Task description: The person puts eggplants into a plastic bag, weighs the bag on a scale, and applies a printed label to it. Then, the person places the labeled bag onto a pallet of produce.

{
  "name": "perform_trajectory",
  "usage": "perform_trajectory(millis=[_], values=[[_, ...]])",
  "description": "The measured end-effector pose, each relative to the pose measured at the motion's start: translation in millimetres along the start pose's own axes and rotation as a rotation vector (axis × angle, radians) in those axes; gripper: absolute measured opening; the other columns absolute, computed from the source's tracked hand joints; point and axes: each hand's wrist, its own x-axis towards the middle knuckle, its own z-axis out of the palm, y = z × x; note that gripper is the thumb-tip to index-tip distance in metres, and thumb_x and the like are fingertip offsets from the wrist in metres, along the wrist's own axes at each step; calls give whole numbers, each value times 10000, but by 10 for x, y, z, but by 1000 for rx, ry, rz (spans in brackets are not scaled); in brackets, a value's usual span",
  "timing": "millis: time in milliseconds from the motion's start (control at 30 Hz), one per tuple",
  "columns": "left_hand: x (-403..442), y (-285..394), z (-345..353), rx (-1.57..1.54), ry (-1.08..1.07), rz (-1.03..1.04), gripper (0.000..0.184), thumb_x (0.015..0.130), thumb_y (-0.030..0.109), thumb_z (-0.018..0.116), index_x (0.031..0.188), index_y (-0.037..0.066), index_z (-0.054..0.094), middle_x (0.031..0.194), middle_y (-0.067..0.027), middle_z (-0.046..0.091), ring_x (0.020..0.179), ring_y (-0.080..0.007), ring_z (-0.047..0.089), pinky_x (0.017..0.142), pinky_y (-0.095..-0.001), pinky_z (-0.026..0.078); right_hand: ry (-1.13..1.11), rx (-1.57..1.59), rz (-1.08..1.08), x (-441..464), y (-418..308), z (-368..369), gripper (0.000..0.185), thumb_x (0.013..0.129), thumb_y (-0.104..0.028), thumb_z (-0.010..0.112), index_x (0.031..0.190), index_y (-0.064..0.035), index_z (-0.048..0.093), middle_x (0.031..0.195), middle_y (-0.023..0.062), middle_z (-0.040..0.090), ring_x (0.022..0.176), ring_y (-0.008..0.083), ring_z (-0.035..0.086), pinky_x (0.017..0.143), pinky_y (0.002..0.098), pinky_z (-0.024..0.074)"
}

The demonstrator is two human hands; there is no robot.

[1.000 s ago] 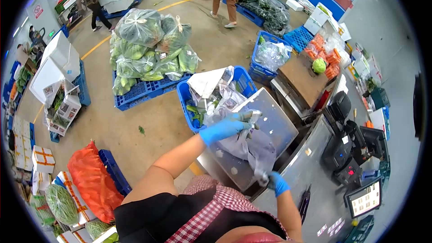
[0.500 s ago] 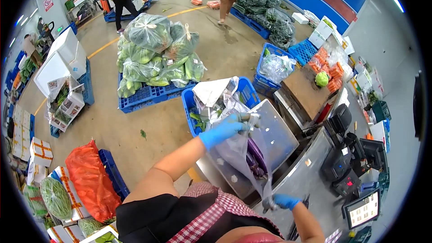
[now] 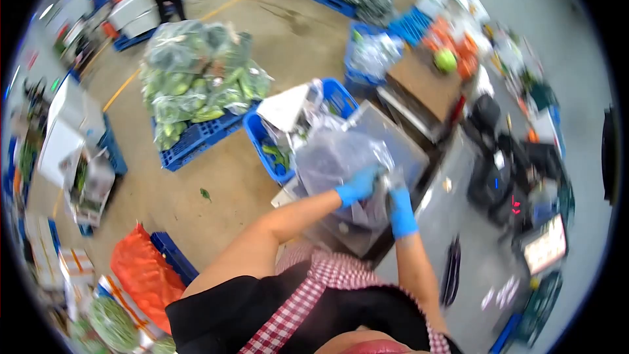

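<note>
Clear plastic bag [image 3: 337,156] is held by both hands, over the metal plate [image 3: 409,144]. Left hand [image 3: 359,185]: grip closed on the bag, fingers bent in toward the right hand [image 3: 401,213]. Right hand: grip also closed on the bag, just beside the left; exact finger positions blurred. Both are gloved in blue. Bag is puffed out on the left-hand side; a purplish tint is seen through the plastic near the hands, contents can't be made out.

Blue crate [image 3: 257,147] is placed just beyond the plate, filled with crumpled plastic, some green leaves and a white sheet-like piece [image 3: 283,108]. Long dark item [image 3: 451,272] is laid on the metal bench [image 3: 426,259], to the right of the right forearm, not touched. Lit screen [image 3: 545,244] is set at the bench's far right, with black equipment [image 3: 491,180] beside it. Green round vegetable [image 3: 445,60] is rested on the brown board [image 3: 422,85], next to orange bagged produce [image 3: 466,56]. Bagged green vegetables [image 3: 196,82] are stacked on a blue pallet [image 3: 196,141], left of the crate.
</note>
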Motion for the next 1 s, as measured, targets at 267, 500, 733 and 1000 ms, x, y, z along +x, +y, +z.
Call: perform_trajectory(millis=[267, 500, 733, 1000], values=[[120, 553, -91, -108, -512, -347, 256, 712, 91, 557, 945, -11, 588, 866, -66, 590, 773, -132, 525, 719, -266, 429, -74, -1467, 45, -138, -973, 263, 154, 705, -126, 553, 825, -57, 622, 799, 187, 608, 721, 312, 595, 667, 371, 467], [130, 620, -243, -189, -370, -519, 298, 796, 194, 593, 1002, -21, 594, 926, -52, 598, 838, -104, 533, 757, -234, 421, -9, -1045, 24, 106, -732, -274, 277, 691, -131, 537, 929, -8, 607, 823, 201, 610, 769, 307, 598, 670, 361, 466], [-393, -958, -803, -743, -90, -464, 259, 821, 178, 557, 1012, 7, 595, 901, -65, 601, 837, -129, 551, 750, -248, 446, 109, -774, 635, 243, 250, -1549, 253, 720, -112, 544, 913, 40, 601, 703, 113, 608, 562, 187, 566, 567, 298, 465], [-514, -282, -554, 18, -578, -545, 351, 850, 100, 492, 1194, 42, 457, 992, -62, 575, 797, -123, 506, 681, -235, 432, 444, 606, 332, 414, 391, -1035, 183, 823, -102, 419, 776, -27, 580, 679, 80, 581, 589, 160, 539, 591, 281, 465]])
